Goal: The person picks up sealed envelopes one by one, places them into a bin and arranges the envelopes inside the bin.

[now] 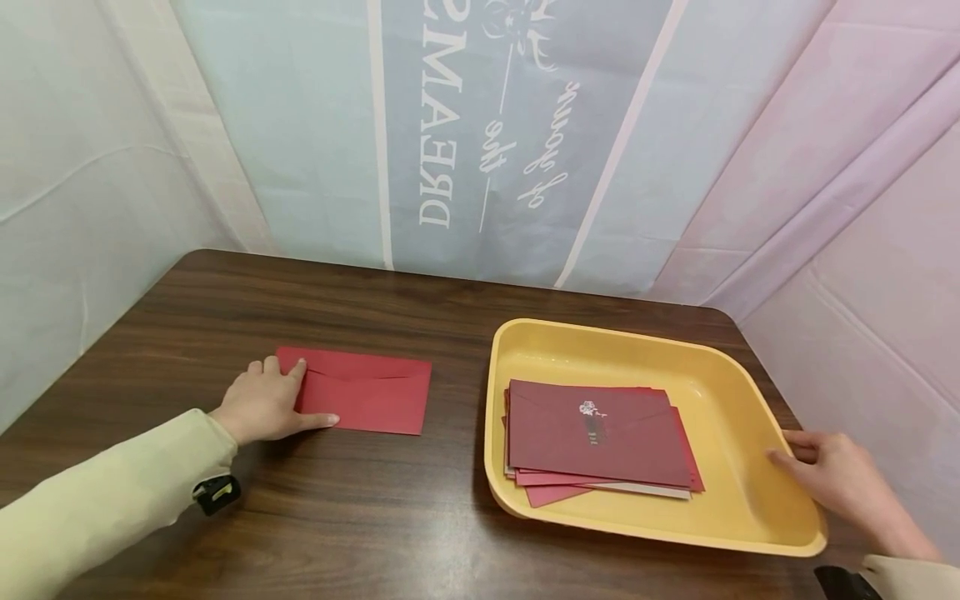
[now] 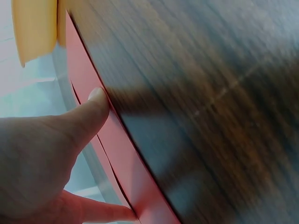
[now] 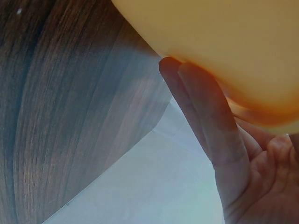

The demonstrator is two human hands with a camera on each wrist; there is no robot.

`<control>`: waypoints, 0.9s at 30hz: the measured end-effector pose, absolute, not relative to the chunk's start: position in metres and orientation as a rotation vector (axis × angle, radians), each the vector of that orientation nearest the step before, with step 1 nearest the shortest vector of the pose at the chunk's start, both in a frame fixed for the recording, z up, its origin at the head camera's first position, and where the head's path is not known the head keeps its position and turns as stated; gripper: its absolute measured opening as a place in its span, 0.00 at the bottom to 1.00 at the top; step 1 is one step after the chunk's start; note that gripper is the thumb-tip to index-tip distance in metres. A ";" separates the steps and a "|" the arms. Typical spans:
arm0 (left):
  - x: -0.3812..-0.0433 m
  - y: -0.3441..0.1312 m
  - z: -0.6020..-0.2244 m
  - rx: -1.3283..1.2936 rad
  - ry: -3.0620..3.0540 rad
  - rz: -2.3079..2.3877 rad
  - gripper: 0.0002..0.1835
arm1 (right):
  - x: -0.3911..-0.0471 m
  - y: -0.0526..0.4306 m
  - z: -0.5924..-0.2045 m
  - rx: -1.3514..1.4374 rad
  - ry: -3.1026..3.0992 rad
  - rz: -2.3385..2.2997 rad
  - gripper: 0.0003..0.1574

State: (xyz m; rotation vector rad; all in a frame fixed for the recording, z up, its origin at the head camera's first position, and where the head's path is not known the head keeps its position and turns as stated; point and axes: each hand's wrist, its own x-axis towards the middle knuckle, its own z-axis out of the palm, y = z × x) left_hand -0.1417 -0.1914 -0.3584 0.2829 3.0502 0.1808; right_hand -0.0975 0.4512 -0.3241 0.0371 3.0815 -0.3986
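Observation:
A red envelope (image 1: 367, 393) lies flap side up on the dark wooden table, left of the middle. My left hand (image 1: 264, 402) rests on its left end, with the thumb and forefinger spread apart over the paper. In the left wrist view the thumb (image 2: 98, 100) presses near the envelope's long edge. At the right, my right hand (image 1: 843, 475) grips the rim of a yellow tray (image 1: 738, 467), thumb over the inside and fingers along the outer wall. Inside the tray sits a stack of red and maroon envelopes (image 1: 555, 442), the top one bearing a small pale print.
The brown wood-grain table (image 1: 360, 517) has rounded back corners. Behind it hangs a pale cloth backdrop (image 1: 517, 150) with mirrored lettering, and more cloth (image 1: 862, 333) closes off the sides. A strip of table separates the single envelope from the tray.

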 end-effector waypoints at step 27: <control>-0.136 -0.164 -0.361 0.317 3.103 0.123 0.53 | -0.096 0.449 -0.325 0.014 3.126 -0.377 0.30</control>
